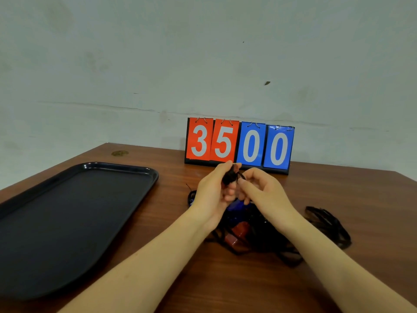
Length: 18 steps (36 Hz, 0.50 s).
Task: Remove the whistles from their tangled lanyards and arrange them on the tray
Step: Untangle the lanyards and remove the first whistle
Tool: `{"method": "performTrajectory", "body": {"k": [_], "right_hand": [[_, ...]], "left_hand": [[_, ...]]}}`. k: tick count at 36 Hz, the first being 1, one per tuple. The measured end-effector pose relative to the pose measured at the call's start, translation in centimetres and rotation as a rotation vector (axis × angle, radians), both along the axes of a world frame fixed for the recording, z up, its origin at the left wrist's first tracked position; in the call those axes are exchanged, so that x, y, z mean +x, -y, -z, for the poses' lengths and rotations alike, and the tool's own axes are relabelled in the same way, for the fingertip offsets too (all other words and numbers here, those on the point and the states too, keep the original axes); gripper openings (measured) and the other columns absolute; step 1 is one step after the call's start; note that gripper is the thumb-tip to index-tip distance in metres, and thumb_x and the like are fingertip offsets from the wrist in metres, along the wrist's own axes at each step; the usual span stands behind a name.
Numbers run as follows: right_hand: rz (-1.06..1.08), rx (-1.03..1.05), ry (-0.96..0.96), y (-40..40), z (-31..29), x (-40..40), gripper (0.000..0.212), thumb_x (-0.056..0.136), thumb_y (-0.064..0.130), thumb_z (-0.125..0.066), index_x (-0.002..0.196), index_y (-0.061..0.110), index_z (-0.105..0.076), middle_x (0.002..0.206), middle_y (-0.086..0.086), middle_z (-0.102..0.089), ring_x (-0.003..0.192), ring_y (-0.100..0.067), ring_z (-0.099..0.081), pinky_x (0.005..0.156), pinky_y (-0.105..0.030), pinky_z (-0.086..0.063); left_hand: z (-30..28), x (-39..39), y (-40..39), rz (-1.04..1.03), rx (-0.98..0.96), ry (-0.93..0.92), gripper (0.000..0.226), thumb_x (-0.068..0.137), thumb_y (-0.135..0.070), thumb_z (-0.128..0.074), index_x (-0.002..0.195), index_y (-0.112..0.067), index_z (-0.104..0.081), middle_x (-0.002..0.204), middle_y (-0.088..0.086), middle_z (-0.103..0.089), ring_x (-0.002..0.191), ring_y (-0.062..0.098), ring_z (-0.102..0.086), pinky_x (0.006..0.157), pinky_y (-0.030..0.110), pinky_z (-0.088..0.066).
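My left hand (212, 193) grips a dark whistle (230, 176), raised above the table. My right hand (261, 190) pinches the black lanyard cord (241, 176) right where it meets that whistle. Under both hands lies a tangled heap of black lanyards (259, 240) with a blue whistle (237, 207) and a red whistle (239, 231) showing through it. The black tray (74, 213) lies on the left of the table with nothing on it.
A flip scoreboard (240, 145) reading 35 and 00 stands at the back against the wall. A separate bundle of black lanyards (327, 224) lies to the right. The brown wooden table (225, 285) stretches toward me.
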State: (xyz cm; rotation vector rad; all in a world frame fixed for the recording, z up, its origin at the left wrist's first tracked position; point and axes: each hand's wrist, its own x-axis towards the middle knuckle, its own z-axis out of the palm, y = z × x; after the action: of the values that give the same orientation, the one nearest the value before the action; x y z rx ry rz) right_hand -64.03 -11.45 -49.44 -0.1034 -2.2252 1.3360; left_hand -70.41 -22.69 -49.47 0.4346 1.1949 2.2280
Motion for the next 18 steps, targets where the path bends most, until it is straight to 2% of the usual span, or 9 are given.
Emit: {"method": "performTrajectory", "body": {"k": [3,5,10,12,14,16,18], "right_hand": [[-0.003,0.014,-0.002,-0.1,0.1,-0.2,0.010,0.095,0.012,-0.055,0.089,0.012,-0.063,0.073,0.000,-0.064,0.061,-0.003,-0.059,0.059,-0.017,-0.051],[-0.027,-0.054,-0.020,-0.2,0.1,-0.1,0.010,0.094,0.011,-0.055,0.090,0.008,-0.063,0.075,-0.003,-0.064,0.062,-0.007,-0.059,0.060,-0.019,-0.051],[-0.130,-0.442,-0.121,-0.3,0.1,-0.1,0.010,0.092,0.012,-0.058,0.093,0.007,-0.066,0.082,-0.009,-0.067,0.076,-0.018,-0.060,0.073,-0.030,-0.049],[-0.205,-0.618,-0.163,-0.2,-0.1,-0.1,0.020,0.090,0.016,-0.060,0.103,0.001,-0.064,0.093,-0.018,-0.062,0.087,-0.028,-0.057,0.080,-0.035,-0.048],[-0.303,-0.717,-0.176,0.1,-0.4,-0.1,0.027,0.090,0.019,-0.059,0.108,-0.002,-0.061,0.089,-0.018,-0.058,0.088,-0.030,-0.055,0.084,-0.036,-0.049],[-0.392,-0.764,-0.171,0.3,-0.5,0.0,0.020,0.090,0.018,-0.055,0.100,0.001,-0.060,0.081,-0.011,-0.062,0.078,-0.022,-0.062,0.078,-0.032,-0.053],[-0.415,-0.748,-0.158,0.4,-0.5,0.1,0.015,0.090,0.014,-0.053,0.098,0.004,-0.061,0.080,-0.009,-0.066,0.070,-0.013,-0.063,0.066,-0.023,-0.054]], "left_hand": [[0.0,0.0,0.0,0.077,0.061,0.106,0.028,0.094,-0.034,-0.058,0.105,-0.011,-0.068,0.059,-0.001,-0.047,0.051,0.006,-0.039,0.043,0.015,-0.036],[-0.1,0.0,0.0,0.115,0.097,0.147,0.028,0.092,-0.036,-0.061,0.101,-0.011,-0.069,0.061,0.000,-0.048,0.051,0.006,-0.041,0.042,0.013,-0.036],[-0.9,0.0,0.3,0.214,0.163,0.205,0.032,0.090,-0.038,-0.062,0.105,-0.010,-0.064,0.062,0.001,-0.057,0.049,0.004,-0.047,0.040,0.009,-0.033],[-1.1,-0.2,0.4,0.225,0.133,0.185,0.034,0.091,-0.037,-0.061,0.109,-0.008,-0.062,0.059,0.001,-0.059,0.047,0.004,-0.047,0.039,0.009,-0.031],[-1.3,-0.3,0.5,0.226,0.113,0.169,0.032,0.091,-0.036,-0.060,0.105,-0.007,-0.062,0.058,0.000,-0.058,0.044,0.004,-0.047,0.037,0.008,-0.030],[-1.3,-0.3,0.6,0.229,0.118,0.191,0.032,0.090,-0.035,-0.061,0.099,-0.005,-0.063,0.058,0.001,-0.058,0.042,0.004,-0.049,0.035,0.008,-0.030],[-1.4,-0.4,0.6,0.229,0.154,0.237,0.031,0.089,-0.034,-0.061,0.101,-0.005,-0.064,0.058,0.002,-0.058,0.042,0.004,-0.050,0.035,0.008,-0.031]]}}
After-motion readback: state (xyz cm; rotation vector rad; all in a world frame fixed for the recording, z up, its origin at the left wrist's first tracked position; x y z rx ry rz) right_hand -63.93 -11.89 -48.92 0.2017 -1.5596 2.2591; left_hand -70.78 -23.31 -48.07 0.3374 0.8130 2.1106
